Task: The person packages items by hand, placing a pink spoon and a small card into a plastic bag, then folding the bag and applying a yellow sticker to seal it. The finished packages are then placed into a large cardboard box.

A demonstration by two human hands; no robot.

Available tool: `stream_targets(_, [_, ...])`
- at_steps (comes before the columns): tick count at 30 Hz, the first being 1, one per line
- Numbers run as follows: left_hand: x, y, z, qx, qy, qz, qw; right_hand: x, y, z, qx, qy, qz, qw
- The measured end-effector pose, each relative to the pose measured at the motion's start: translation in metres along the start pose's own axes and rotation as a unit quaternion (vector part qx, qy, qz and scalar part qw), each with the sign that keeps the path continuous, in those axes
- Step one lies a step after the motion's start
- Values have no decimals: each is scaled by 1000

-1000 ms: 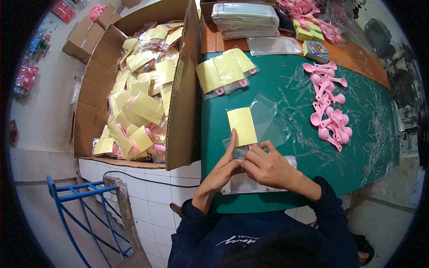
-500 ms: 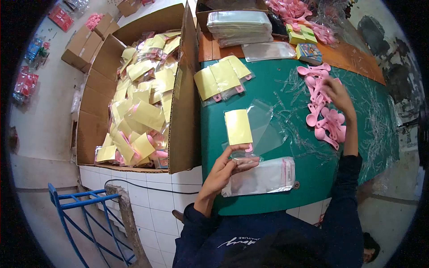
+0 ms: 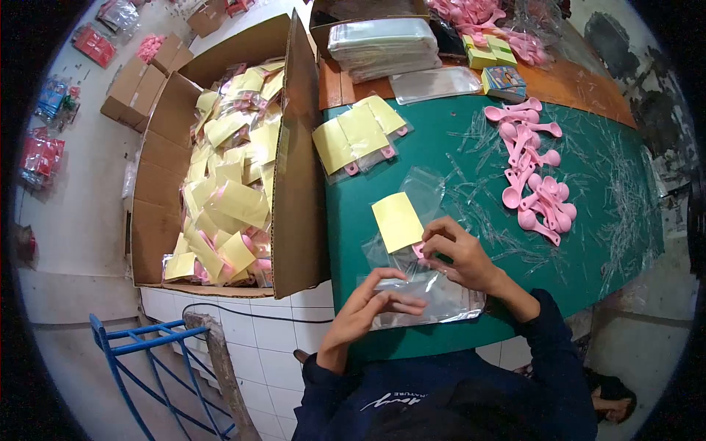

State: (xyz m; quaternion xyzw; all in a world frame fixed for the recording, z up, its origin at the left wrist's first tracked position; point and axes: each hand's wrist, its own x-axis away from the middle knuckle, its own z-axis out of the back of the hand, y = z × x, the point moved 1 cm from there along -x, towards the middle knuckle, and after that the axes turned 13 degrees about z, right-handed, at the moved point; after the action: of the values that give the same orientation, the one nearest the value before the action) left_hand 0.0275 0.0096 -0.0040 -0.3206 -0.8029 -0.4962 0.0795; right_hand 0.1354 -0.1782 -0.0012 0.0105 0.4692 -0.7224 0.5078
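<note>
A yellow card [image 3: 398, 222] lies tilted in a clear plastic bag [image 3: 379, 253], with a bit of pink plastic [image 3: 419, 250] showing at its lower edge. My right hand [image 3: 463, 253] bends over that end, thumb and fingers closed on the bag beside the pink piece. Just below, my left hand [image 3: 371, 305] hovers with fingers apart and nothing in them. Under both hands is a stack of clear plastic bags [image 3: 434, 305], partly covered. Pink measuring spoons [image 3: 529, 158] form a loose pile on the green table [image 3: 471, 176] to the right.
A large cardboard box [image 3: 300, 184] at left holds many packed yellow-card bags [image 3: 235, 198]. Three similar packs [image 3: 360, 132] lie at the table's back left. Behind are stacked clear bags [image 3: 382, 44] and small card stacks [image 3: 504, 82]. Clear strips litter the right side. A blue metal frame [image 3: 158, 338] stands lower left.
My right hand has come from the spoon pile to the bag's lower end. The carded bag has turned slightly. My left hand has shifted down, off the bag's end.
</note>
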Motion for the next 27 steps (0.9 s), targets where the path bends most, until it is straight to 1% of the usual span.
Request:
stream_targets(2, [3, -6, 5, -98, 113, -25, 988, 0, -1, 2, -21, 15, -17, 1000])
stream_targets(3, [1, -6, 4, -186, 194, -32, 963, -1, -1, 1, -34, 23, -25, 999])
stream_targets(6, [-9, -3, -8, -286, 247, -121, 918, 1, 1, 0, -44, 0, -41, 998])
stream_targets(7, [-11, 0, -5, -357, 278, -142, 880, 2, 2, 2, -53, -2, -44, 998])
stream_targets(9, [-13, 5, -5, -385, 300, -159, 858, 2, 3, 6, -69, -7, -51, 996])
stream_targets(10, [-13, 7, -5, -399, 310, -168, 846, 1, 2, 8, -93, -6, -76, 993])
stream_targets(12, [-13, 6, -8, -367, 322, -166, 857, -1, -1, 10, -143, -7, -126, 982])
stream_targets(15, [-14, 6, -9, -322, 338, -153, 871, 5, 6, 5, -253, 43, -190, 948])
stream_targets(18, [-16, 3, -9, -297, 342, -139, 881, 14, 17, -2, -241, 28, -201, 949])
stream_targets(21, [-21, 2, -13, -263, 353, -138, 887, 17, 19, -12, -281, 80, -223, 930])
stream_targets(24, [-25, -2, -10, -238, 372, -124, 889, 17, 21, -16, -283, 89, -294, 909])
stream_targets(27, [-27, -8, -7, -210, 386, -111, 891, 9, 12, -16, -292, 144, -322, 889])
